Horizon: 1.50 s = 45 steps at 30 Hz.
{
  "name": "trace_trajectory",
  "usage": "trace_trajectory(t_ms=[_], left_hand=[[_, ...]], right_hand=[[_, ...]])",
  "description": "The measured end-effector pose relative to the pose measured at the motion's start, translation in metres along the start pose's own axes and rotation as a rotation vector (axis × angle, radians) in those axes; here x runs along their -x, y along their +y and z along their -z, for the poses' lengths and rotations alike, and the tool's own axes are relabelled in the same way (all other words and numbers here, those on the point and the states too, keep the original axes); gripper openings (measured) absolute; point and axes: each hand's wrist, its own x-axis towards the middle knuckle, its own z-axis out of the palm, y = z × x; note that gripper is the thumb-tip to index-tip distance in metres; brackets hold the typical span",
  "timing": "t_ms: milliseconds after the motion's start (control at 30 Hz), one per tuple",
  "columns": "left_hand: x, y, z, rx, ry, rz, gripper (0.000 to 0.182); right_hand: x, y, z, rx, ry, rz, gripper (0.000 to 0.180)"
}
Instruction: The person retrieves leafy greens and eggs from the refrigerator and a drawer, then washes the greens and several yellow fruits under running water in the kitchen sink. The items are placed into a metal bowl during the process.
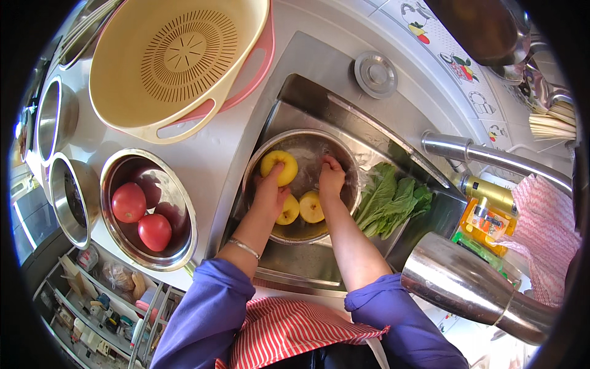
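Observation:
A round stainless-steel bowl [302, 180] with water in it stands in the sink [299, 263]. My left hand [269, 191] is inside the bowl, its thumb and fingers around a yellow apple [282, 162]. Two more yellow apples lie in the bowl's near part: one apple [288, 210] just below my left hand, another apple [312, 207] between my wrists. Over the bowl's right side is my right hand [332, 177], fingers curled inward; whether anything is in them is hidden. Leafy greens [389, 196] lie in the sink, right of the bowl.
Left of the sink, a steel bowl [182, 207] holds two tomatoes [142, 217]. A cream colander [120, 78] sits over a pink basin [262, 60] behind it. The faucet pipe [511, 159] and a large metal cylinder [461, 276] jut in from the right. An open drawer [87, 332] is at lower left.

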Motion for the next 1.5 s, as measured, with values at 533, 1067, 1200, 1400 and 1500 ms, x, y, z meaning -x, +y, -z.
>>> trace_trajectory(t_ms=[533, 1067, 1200, 1400, 1500], left_hand=[[0.019, 0.024, 0.001, -0.989, -0.437, 0.261, 0.067], [-0.002, 0.007, 0.002, -0.204, -0.014, 0.134, 0.05], [-0.015, 0.011, 0.005, 0.037, -0.105, 0.257, 0.05], [-0.059, -0.003, 0.054, 0.125, -0.885, 0.572, 0.067], [-0.019, 0.013, 0.012, -0.412, -0.653, 0.574, 0.065]], right_hand=[[0.041, -0.062, 0.017, 0.249, -0.692, -0.029, 0.031], [-0.003, -0.008, -0.013, 0.342, 0.069, 0.218, 0.025], [0.006, -0.013, -0.008, -0.154, -0.605, -0.027, 0.022], [0.066, -0.049, -0.015, 0.579, -0.368, 0.807, 0.027], [0.047, -0.046, -0.009, 0.478, -0.25, 0.534, 0.022]])
